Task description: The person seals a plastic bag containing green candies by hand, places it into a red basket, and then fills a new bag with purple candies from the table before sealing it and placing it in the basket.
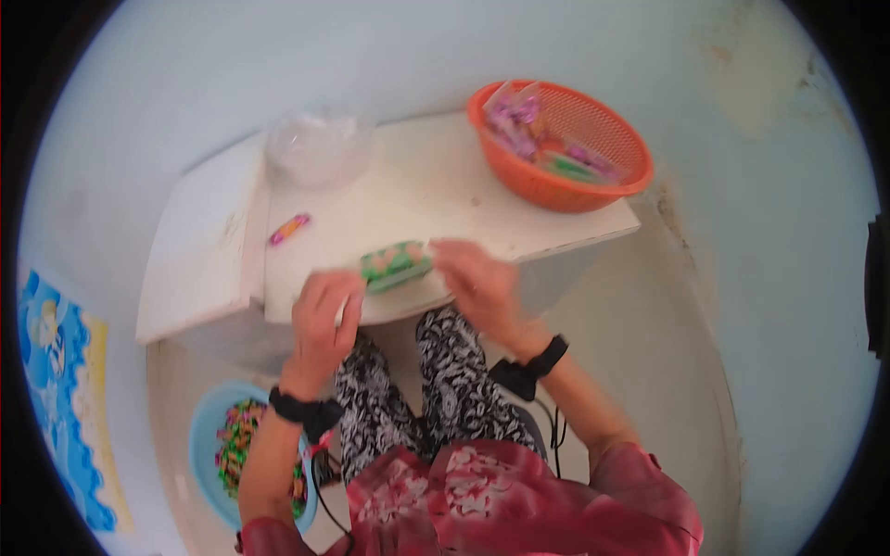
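Observation:
A green packet [396, 266] with pinkish-orange patches, perhaps a clear bag of wrapped sweets, is stretched between my two hands above the front of the white table. My left hand [324, 310] is closed at its left end, thumb and fingers together. At the opposite end, the fingers of my right hand [477, 283] are bent in a pinch, slightly smeared by motion. A single small purple-and-orange wrapped piece [289, 229] lies on the table beyond my left hand.
An orange basket [565, 195] with purple and green packets stands at the table's [417, 176] back right. A clear plastic bag [320, 148] sits at the back left beside a raised white board [199, 241]. Below left, a light-blue basin [206, 445] holds many colourful small pieces.

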`<state>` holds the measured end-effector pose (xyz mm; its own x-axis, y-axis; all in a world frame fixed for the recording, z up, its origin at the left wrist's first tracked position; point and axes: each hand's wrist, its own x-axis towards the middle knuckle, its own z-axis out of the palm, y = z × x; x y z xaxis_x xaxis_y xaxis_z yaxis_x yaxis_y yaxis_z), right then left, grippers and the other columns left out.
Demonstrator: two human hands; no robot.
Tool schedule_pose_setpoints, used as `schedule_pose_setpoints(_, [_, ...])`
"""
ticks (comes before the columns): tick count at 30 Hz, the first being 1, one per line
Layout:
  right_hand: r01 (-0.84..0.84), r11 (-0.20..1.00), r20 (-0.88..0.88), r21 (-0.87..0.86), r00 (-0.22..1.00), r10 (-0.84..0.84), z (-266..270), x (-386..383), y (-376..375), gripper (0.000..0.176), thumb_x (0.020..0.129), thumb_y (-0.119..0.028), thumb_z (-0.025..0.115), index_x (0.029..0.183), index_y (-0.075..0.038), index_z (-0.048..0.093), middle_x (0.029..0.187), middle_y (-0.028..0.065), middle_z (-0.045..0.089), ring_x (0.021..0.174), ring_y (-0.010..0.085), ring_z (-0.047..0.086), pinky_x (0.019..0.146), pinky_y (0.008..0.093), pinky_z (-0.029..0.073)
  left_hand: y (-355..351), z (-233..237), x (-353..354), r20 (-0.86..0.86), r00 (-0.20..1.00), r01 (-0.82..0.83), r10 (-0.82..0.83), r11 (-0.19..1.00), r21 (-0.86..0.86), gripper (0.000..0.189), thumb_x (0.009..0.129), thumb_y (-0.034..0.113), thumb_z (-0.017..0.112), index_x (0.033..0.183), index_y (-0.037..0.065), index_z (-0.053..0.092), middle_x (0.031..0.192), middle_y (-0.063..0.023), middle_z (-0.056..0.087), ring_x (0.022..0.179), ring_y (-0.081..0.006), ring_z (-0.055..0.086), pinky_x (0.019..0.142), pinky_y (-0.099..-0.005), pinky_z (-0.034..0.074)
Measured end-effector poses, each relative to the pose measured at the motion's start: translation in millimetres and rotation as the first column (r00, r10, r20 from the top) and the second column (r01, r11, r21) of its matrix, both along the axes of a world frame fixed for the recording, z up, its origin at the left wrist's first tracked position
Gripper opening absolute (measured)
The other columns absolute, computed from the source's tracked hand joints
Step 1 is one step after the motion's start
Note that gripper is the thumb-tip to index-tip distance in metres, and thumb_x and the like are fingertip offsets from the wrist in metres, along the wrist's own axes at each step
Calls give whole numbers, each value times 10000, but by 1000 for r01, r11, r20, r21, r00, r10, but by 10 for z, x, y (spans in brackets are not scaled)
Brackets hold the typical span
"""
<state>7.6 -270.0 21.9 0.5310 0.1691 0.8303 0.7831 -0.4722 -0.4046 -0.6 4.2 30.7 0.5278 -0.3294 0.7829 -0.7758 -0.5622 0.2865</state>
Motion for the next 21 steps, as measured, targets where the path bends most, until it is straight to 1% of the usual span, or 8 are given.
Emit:
schedule_pose_setpoints(1, [-9,1000,-153,-11,988,8,67,6,-24,200,976,42,725,1157,-44,738,1252,122,779,772,198,742,706,316,594,-9,97,58,-28,1000,12,-13,1000,-29,134,937,-34,737,1067,-1,727,1063,-157,723,927,-370,691,774,-425,574])
schedule_pose_setpoints(2, [9,998,-283,60,959,8,173,18,22,201,983,-5,732,1170,-79,727,1106,122,778,848,271,787,747,347,616,-28,160,99,-88,996,5,-12,997,-82,118,961,-25,719,1074,9,722,1069,-144,723,918,-328,693,743,-395,558])
schedule_pose_setpoints(4, [-55,987,-453,149,884,118,334,115,18,134,1019,-10,715,1149,-44,718,1019,90,772,848,189,791,741,311,600,-36,266,203,-195,979,24,-60,983,-183,84,1008,26,704,1090,30,718,1060,-87,709,886,-206,661,721,-317,525])
schedule_pose_setpoints(8, [-139,963,-394,230,891,223,454,324,4,144,1021,-44,736,1160,-10,726,944,67,734,816,136,721,729,298,570,-11,412,323,-295,947,49,-128,964,-262,60,1046,49,690,1096,32,717,1074,-46,698,895,-128,619,769,-280,507])
schedule_pose_setpoints(11, [-178,976,-363,124,907,212,702,258,-27,249,996,-97,784,1238,-47,755,934,51,723,838,121,679,715,285,535,-37,500,321,-343,928,42,-145,956,-290,54,1056,62,685,1096,42,715,1073,-19,691,908,-103,611,797,-263,498])
schedule_pose_setpoints(14, [-175,985,-476,-1,866,154,905,199,-60,278,972,-145,819,1237,-65,790,935,44,721,866,121,664,707,284,511,-54,556,301,-374,910,46,-177,942,-333,64,1066,72,684,1111,40,717,1062,1,691,919,-81,604,823,-254,492])
schedule_pose_setpoints(17, [-175,980,-485,-90,868,111,1028,204,-85,199,971,-150,823,1143,-51,820,916,40,712,804,132,644,701,302,506,-68,596,325,-397,890,67,-226,924,-377,78,1079,90,683,1123,36,719,1049,15,692,920,-66,595,836,-249,488])
schedule_pose_setpoints(21, [-237,971,-458,-36,867,195,1125,297,-207,161,983,-151,812,1083,-27,825,910,41,719,750,139,607,698,306,505,-149,686,340,-417,865,78,-278,896,-437,104,1090,110,678,1142,34,726,1068,10,711,918,-62,592,832,-250,493])
